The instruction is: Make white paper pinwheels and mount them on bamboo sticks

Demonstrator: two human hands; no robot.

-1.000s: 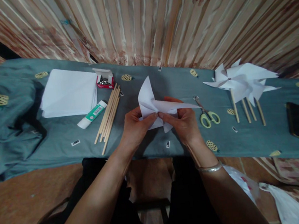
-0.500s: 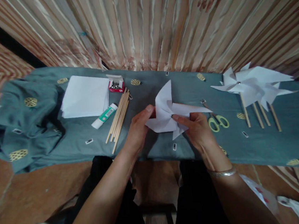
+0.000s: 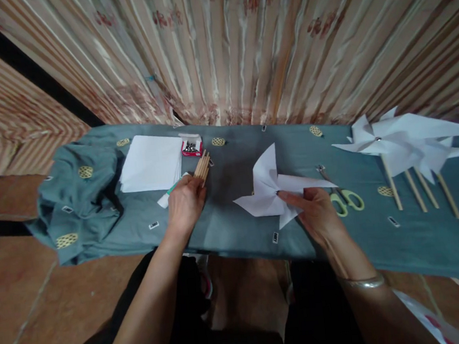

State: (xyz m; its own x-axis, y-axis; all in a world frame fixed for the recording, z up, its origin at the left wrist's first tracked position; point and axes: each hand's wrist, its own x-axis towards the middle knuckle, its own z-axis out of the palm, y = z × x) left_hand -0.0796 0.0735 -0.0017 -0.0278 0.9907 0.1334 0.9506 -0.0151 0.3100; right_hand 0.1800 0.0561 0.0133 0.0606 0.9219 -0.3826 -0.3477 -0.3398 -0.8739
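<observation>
A white paper pinwheel (image 3: 268,198), its blades folded to a pin at the centre, is in my right hand (image 3: 319,212), with the thumb pressed beside the pin. My left hand (image 3: 186,203) lies over the lower part of a bundle of thin wooden sticks (image 3: 202,166), fingers curled on them. How many sticks it grips is hidden. Half covered by that hand is a glue stick (image 3: 162,201) with a green and white label. Scissors with light green handles (image 3: 347,201) rest just right of the pinwheel.
A stack of white paper (image 3: 150,163) and a small red box of metal pins (image 3: 191,145) lie at the back left. Finished pinwheels on sticks (image 3: 409,139) lie at the right. Bunched green cloth (image 3: 88,192) covers the table's left end; a pleated curtain (image 3: 233,51) hangs behind.
My left hand has let go of the pinwheel and moved left onto the wooden sticks. My right hand still holds the pinwheel. The whole view has shifted slightly.
</observation>
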